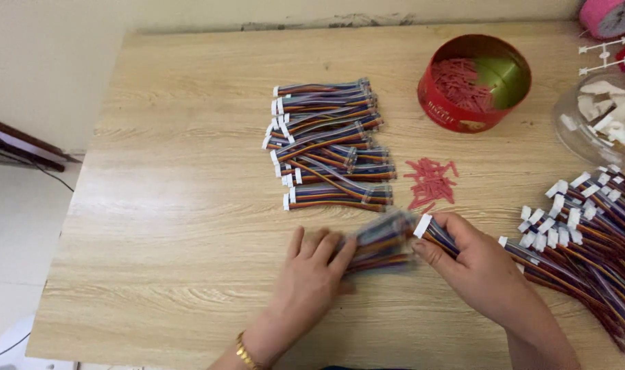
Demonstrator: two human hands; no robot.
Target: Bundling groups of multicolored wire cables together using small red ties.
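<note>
My left hand [311, 268] lies flat on the wooden table [175, 205], its fingertips pressing a blurred bundle of multicoloured ribbon cables [381, 243]. My right hand [473, 264] pinches the white connector end [422, 225] of that same bundle between thumb and fingers. Beyond the hands lies a stack of folded cable bundles [329, 144] with white connectors pointing left. A heap of loose cables with white connectors [590, 229] spreads along the right edge, next to my right wrist.
A small scatter of red ties [432, 181] lies beside the stack. A round red tin [473, 82] holds more red ties. A clear bowl of white plastic pieces [604, 116] and a pink roll [610, 15] sit at the far right.
</note>
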